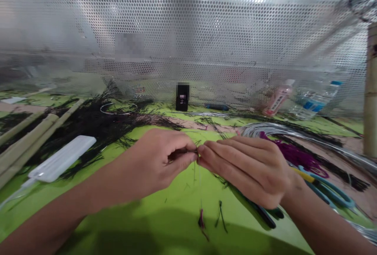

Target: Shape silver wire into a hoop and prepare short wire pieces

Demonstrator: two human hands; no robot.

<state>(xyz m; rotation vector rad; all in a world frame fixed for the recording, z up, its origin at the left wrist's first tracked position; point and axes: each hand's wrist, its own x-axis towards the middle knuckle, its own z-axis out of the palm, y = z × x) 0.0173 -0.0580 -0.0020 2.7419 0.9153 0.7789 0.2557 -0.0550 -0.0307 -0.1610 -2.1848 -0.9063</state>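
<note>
My left hand [159, 164] pinches a thin dark strand [185, 151] between thumb and forefinger, over the green work surface. Tip to tip with it, my right hand [250, 168] is closed at the strand's end, its fingers laid together and palm down. A fine pale thread [200, 188] hangs below the fingertips, down toward a small purple and black tuft [201, 220]. Beside that tuft lies a short forked dark sprig [220, 215]. Dark-handled pliers [265, 214] lie partly hidden under my right hand. What exactly joins at the fingertips is too small to tell.
At right are scissors [335, 190] with blue handles, purple yarn [300, 155], coiled silvery wire [265, 128] and two bottles [278, 98]. Black bristly strands [97, 125], bamboo sticks [29, 141] and a white plastic block [63, 159] lie left. A perforated metal panel [206, 31] stands behind.
</note>
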